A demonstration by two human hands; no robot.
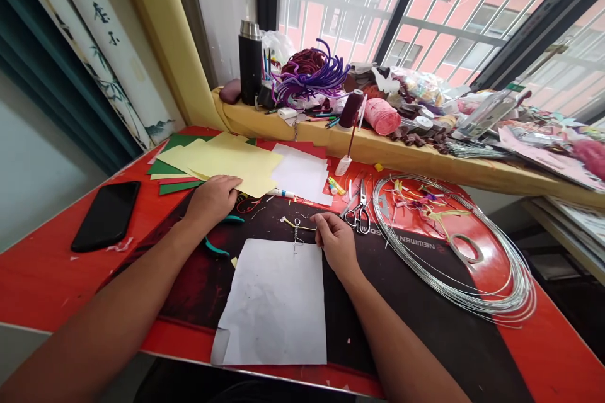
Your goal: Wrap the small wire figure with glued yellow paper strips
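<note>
over the "newmen" mat (401, 289), right fingers (326, 221) pinch a stick (308, 228); whether left fingers (229, 182) grip yellow paper (243, 157) is unclear.

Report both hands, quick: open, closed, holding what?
Left hand: on the yellow paper; grip can't be told.
Right hand: closed, pinching a small twisted-wire piece.

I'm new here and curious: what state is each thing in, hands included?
left hand: resting on yellow paper
right hand: pinching a thin stem
looped wire: bent, twisted
teal handles: spread apart
scissors: open or shut unclear
phone: screen dark
flask: upright, capped
white sheet: flat, lower-left corner curled
metal wire: loosely coiled
white bottle: standing, stick rising from it
</note>
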